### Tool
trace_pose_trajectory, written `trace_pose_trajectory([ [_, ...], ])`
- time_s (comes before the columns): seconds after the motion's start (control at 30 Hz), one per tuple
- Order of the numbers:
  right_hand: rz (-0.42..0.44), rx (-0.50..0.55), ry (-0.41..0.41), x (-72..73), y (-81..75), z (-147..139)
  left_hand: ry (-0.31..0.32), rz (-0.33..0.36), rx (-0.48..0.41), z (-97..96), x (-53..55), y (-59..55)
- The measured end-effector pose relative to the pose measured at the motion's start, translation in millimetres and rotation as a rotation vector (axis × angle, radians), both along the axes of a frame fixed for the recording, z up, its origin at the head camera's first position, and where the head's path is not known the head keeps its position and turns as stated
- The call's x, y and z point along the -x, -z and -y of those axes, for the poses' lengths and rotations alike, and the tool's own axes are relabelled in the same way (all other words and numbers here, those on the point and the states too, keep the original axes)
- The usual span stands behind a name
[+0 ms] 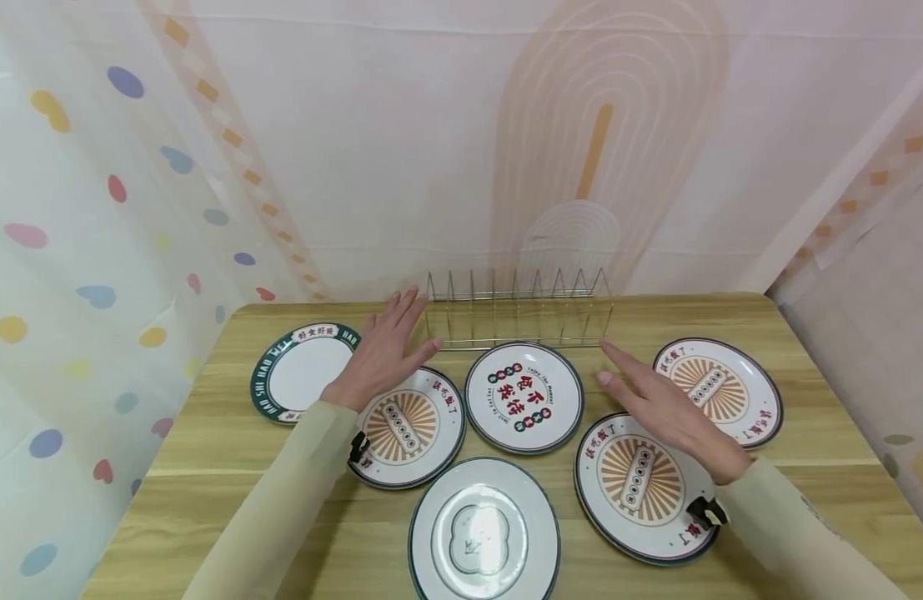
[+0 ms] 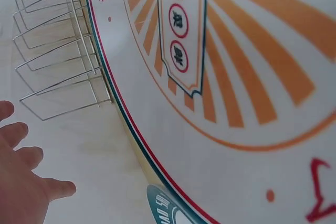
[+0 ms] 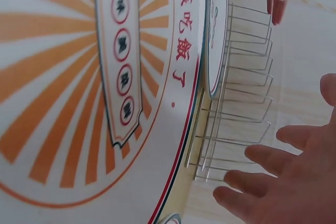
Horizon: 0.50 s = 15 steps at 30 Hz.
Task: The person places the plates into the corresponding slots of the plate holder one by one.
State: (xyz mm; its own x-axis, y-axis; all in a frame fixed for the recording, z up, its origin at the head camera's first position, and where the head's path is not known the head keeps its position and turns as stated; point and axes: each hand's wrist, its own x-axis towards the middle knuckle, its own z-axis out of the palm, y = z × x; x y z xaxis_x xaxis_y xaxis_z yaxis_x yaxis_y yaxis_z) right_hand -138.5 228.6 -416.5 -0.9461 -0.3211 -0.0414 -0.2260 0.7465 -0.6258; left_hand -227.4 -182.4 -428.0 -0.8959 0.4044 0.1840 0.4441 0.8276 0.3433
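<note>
A wire dish rack (image 1: pixel 517 321) stands at the back of the table. My left hand (image 1: pixel 386 346), fingers spread, hovers near the rack's left end, above a sunburst plate (image 1: pixel 408 425) and a green-rimmed plate (image 1: pixel 303 375). My right hand (image 1: pixel 667 408) is by the rack's right end, its fingers extended over a sunburst plate (image 1: pixel 626 500), with another sunburst plate (image 1: pixel 719 387) at its right. Between the hands lies a white plate with red lettering (image 1: pixel 524 398). Neither hand holds anything; whether fingertips touch the rack is unclear.
An upside-down plate (image 1: pixel 484 533) lies at the front middle, light glaring off its base. The wooden table (image 1: pixel 198 500) meets a patterned cloth (image 1: pixel 401 150) at the back. More cloth hangs at both sides.
</note>
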Motion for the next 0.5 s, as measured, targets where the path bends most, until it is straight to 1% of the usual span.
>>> trace_pose_trajectory([
  [0.13, 0.06, 0.055, -0.021, 2.6, -0.6, 3, 0.003, 0.019, -0.004, -3.0, 3.4, 1.2],
  [0.23, 0.089, 0.092, -0.049, 6.5, 0.1, 6, 0.005, 0.021, -0.002, -4.2, 5.2, 2.1],
  [0.5, 0.164, 0.174, -0.094, 18.4, 4.8, 11, 0.003, 0.04, 0.014, -5.4, 5.4, 3.3],
])
